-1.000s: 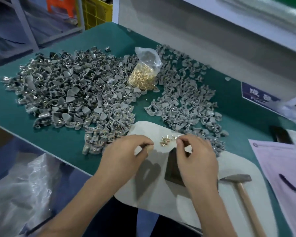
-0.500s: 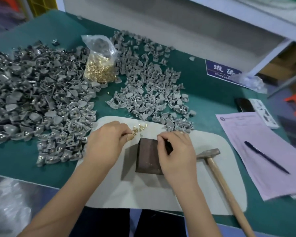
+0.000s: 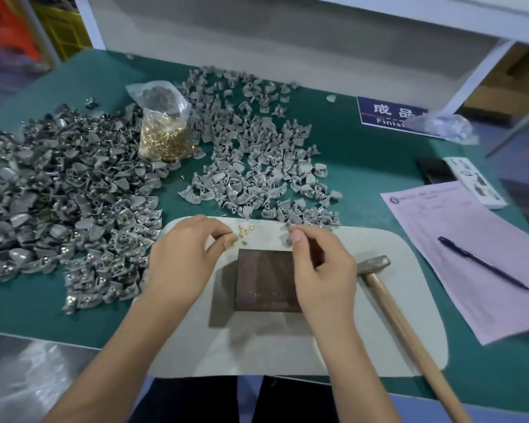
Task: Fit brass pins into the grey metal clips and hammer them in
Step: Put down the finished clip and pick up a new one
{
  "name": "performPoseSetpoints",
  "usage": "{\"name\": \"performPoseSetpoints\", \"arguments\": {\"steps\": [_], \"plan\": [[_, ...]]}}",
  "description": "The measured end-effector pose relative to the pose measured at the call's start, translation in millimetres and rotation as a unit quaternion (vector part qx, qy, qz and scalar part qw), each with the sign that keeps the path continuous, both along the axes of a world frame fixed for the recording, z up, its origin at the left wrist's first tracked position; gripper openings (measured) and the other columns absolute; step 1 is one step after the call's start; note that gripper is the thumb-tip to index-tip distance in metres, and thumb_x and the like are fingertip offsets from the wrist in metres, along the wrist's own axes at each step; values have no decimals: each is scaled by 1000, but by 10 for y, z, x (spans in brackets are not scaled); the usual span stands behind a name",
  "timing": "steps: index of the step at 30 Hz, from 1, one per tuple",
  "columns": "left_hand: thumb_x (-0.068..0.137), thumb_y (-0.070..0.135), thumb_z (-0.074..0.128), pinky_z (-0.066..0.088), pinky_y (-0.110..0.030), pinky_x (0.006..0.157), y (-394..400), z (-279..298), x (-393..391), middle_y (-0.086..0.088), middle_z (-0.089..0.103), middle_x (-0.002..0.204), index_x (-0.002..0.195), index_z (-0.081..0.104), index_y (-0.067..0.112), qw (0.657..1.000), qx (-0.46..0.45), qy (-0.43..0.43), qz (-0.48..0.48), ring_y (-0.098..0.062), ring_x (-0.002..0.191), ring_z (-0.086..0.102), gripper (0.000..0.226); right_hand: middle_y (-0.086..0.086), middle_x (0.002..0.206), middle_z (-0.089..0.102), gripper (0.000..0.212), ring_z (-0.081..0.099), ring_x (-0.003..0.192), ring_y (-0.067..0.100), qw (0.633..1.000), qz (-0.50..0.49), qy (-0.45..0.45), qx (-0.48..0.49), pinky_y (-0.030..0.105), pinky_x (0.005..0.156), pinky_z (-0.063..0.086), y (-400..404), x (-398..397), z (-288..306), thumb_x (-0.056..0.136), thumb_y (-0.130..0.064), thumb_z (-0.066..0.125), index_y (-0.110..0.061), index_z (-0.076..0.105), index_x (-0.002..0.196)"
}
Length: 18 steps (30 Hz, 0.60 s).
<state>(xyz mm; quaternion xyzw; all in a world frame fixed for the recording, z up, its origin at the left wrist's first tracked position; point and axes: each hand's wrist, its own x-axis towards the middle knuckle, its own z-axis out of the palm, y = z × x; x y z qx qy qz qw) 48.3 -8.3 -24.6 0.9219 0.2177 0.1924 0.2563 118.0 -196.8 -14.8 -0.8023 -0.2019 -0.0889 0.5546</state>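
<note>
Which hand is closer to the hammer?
The right hand. It is curled over the dark metal block, just left of the hammer head. The left hand is farther away, on the block's other side by the loose brass pins.

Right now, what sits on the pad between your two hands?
In the head view, a few loose brass pins lie on the white pad between the left hand and right hand.
</note>
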Motion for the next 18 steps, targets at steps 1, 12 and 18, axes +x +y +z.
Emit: {"name": "performPoseSetpoints", "arguments": {"steps": [1,12,18], "plan": [[90,49,66,38,-22,63,-43,61,-2,21,66,82,83,71,36,998,-52,-31,-8,1,79,56,15,-10,104,70,16,66,100,9,1000,2,0,22,17,84,48,-35,-6,43,97,-9,67,-20,75,107],[80,63,69,43,-15,57,-715,485,274,12,74,70,73,77,40,928,-310,-35,-204,-7,57,63,26,-8,95,76,18,73,87,19,990,50,26,133,37,73,59,-481,-91,103,86,-19,78,-32,79,98],[89,52,69,40,-24,59,-750,400,520,30,70,84,92,73,45,977,-159,41,-139,10,67,56,8,-7,88,71,9,68,80,17,993,-51,57,95,20,67,50,-699,-36,-200,92,-24,69,-34,70,92]]}}
